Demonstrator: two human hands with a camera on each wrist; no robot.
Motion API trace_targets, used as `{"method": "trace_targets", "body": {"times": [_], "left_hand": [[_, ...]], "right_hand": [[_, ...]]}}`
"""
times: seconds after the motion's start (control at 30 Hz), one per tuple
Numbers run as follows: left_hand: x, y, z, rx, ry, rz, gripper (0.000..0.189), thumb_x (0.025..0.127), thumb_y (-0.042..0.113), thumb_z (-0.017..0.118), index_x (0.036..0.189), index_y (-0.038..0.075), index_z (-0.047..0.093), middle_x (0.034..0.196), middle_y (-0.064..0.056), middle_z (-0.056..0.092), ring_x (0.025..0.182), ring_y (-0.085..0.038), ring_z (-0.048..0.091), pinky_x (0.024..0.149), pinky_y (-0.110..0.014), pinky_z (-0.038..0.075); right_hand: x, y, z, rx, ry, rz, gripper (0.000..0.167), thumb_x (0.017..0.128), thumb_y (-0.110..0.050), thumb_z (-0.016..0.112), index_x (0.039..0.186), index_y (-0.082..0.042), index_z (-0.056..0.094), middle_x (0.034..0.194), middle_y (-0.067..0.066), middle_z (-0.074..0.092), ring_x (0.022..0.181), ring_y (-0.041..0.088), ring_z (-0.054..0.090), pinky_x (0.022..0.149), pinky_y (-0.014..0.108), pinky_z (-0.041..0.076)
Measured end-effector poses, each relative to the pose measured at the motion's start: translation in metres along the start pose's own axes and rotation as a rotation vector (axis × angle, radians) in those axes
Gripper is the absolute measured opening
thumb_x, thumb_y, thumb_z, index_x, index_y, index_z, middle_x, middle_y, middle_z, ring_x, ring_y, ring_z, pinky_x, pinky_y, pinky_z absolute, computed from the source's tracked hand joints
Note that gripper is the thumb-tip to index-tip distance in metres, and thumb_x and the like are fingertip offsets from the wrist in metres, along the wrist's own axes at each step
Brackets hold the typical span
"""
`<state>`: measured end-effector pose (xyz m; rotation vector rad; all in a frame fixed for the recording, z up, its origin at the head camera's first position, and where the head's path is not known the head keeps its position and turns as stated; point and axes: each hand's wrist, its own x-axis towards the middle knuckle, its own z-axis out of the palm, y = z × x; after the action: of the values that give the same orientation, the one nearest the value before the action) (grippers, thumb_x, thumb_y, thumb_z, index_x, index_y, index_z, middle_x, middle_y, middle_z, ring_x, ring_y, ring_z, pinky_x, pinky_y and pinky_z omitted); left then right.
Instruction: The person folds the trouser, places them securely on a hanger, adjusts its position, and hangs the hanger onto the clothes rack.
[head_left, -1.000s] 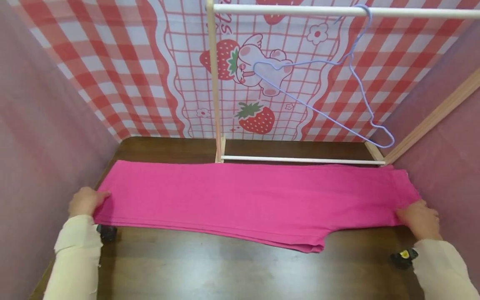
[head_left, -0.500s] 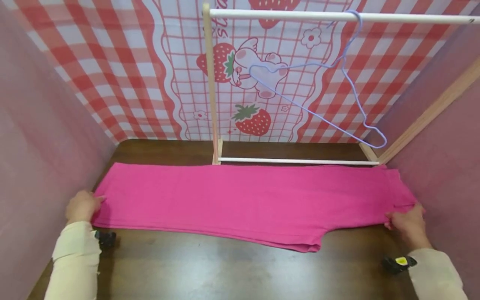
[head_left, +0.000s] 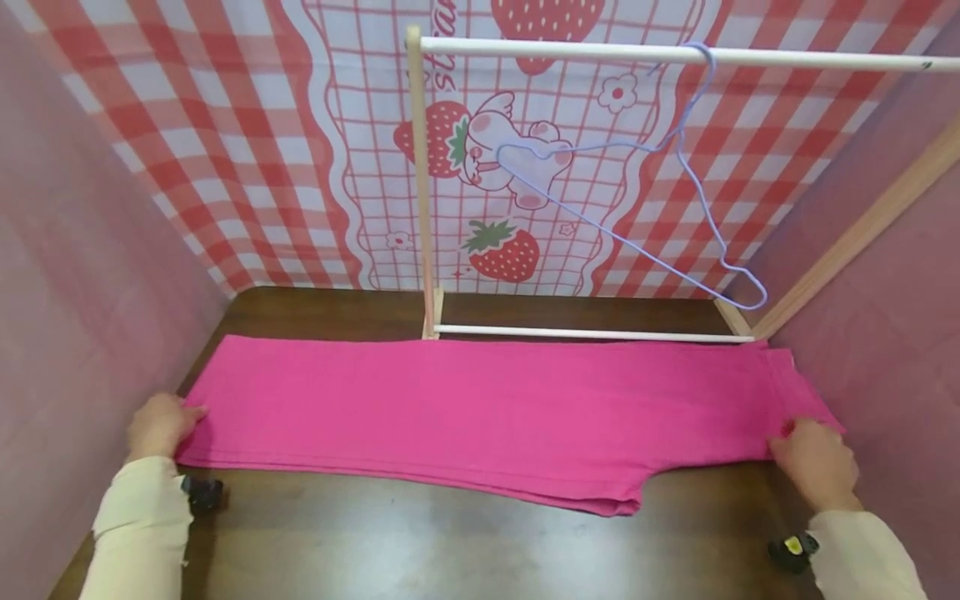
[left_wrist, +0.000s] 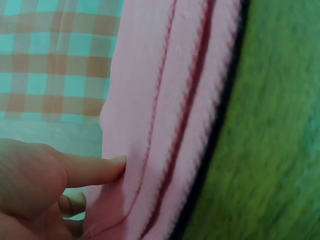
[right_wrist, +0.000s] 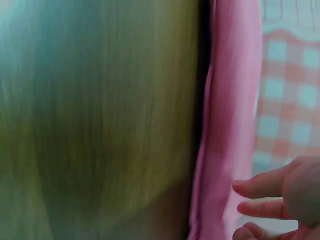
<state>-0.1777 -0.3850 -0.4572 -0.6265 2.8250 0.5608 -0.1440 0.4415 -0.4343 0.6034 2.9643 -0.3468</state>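
Note:
A pair of pink trousers (head_left: 465,408), folded lengthwise, lies flat across the table, leg hems at the left and waistband at the right. At the hem end my left hand (head_left: 159,427) pinches the cloth. In the left wrist view, the thumb of that left hand (left_wrist: 30,185) lies on top near the stitched hem layers, with the other fingers partly hidden behind the fabric. My right hand (head_left: 817,462) is at the waistband's near corner. Seen from the right wrist, its fingers (right_wrist: 265,182) are spread apart at the edge of the trousers (right_wrist: 232,100).
A wooden rack with a white top rail (head_left: 562,52) stands behind the trousers, its white lower bar (head_left: 592,333) close to their far edge. A lilac hanger (head_left: 637,246) hangs from the rail. Pink side walls (head_left: 67,250) flank the brown table (head_left: 405,542).
The right hand shifts inward along the waistband, then slightly back, and its hold on the corner loosens. The left hand stays at the hem. The whole head view tilts up a little.

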Motion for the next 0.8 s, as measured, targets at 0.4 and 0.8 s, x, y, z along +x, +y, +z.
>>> {"method": "trace_targets", "body": {"times": [0.4,0.8], "left_hand": [[0.000,0.007,0.003,0.021,-0.048,-0.060,0.067,0.093,0.041,0.057,0.111,-0.024,0.054,0.113,-0.047,0.051,0.099,-0.060,0.053,0.075,-0.057,0.051],[0.003,0.012,0.002,0.039,-0.073,-0.095,0.081,0.095,0.053,0.051,0.113,-0.026,0.052,0.118,-0.048,0.047,0.100,-0.057,0.053,0.075,-0.052,0.051]], "right_hand": [[-0.065,-0.087,0.023,0.098,0.127,-0.532,0.043,0.090,-0.031,0.069,0.057,-0.015,0.047,0.053,-0.009,0.036,0.052,0.005,0.032,0.049,0.024,0.030],[-0.121,-0.132,0.059,-0.116,0.026,-0.582,0.051,0.076,-0.043,0.078,0.051,-0.019,0.041,0.049,-0.006,0.044,0.045,0.013,0.042,0.042,0.032,0.037]]}}
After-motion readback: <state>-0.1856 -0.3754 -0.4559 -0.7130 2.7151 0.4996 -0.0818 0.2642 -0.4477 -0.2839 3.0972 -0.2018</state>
